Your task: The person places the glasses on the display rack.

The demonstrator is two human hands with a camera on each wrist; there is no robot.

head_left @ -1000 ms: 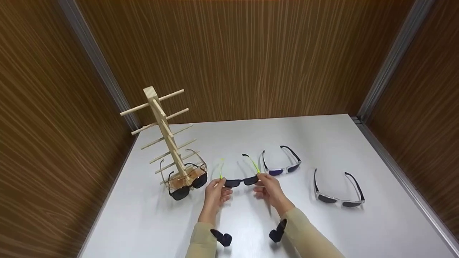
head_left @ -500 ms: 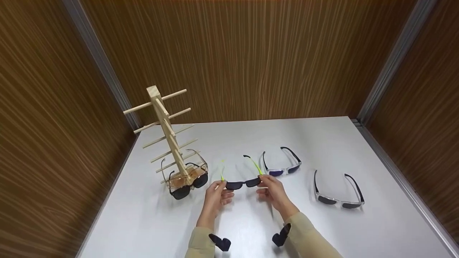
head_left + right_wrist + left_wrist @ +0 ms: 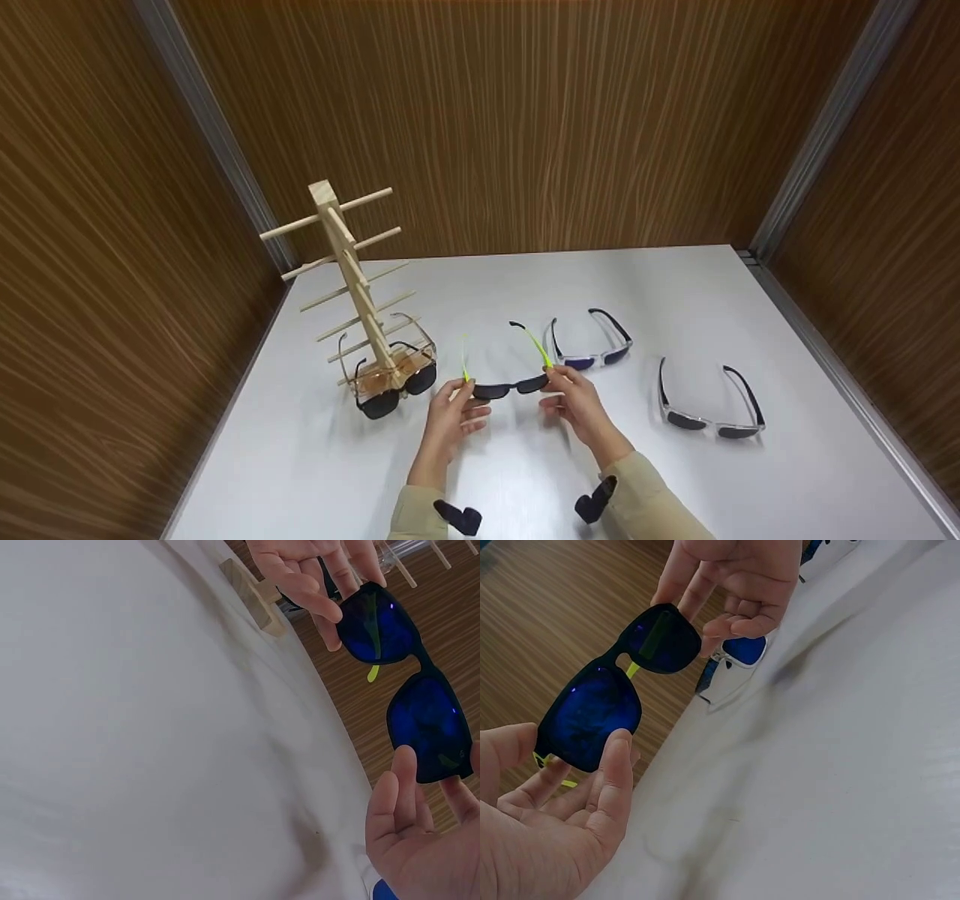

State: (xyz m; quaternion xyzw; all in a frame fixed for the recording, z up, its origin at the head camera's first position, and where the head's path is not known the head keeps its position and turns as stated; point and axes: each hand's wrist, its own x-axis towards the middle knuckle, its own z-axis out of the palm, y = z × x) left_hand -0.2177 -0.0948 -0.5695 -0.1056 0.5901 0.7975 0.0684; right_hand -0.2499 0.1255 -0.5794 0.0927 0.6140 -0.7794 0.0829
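Observation:
Between my two hands is a pair of sunglasses (image 3: 491, 391) with a black front, dark blue lenses and yellow-green temples spread apart. My left hand (image 3: 448, 416) pinches the left end of the frame by its hinge, and my right hand (image 3: 576, 401) pinches the right end. In the left wrist view the lenses (image 3: 592, 716) face the camera, thumb and fingers at the frame's outer corner. The right wrist view shows the same sunglasses (image 3: 429, 724) held above the white table, with fingertips at both ends.
A wooden display rack (image 3: 352, 270) with several pegs stands at left. Black sunglasses (image 3: 379, 405) and thin-framed brown-lensed glasses (image 3: 411, 363) hang low on it. Clear-framed sunglasses with blue lenses (image 3: 579, 364) lie behind my right hand; clear-framed dark ones (image 3: 686, 421) lie farther right.
Both hands have shifted slightly right and down in the head view with the sunglasses between them. The grip stays the same, and the rack and other glasses have not visibly moved.

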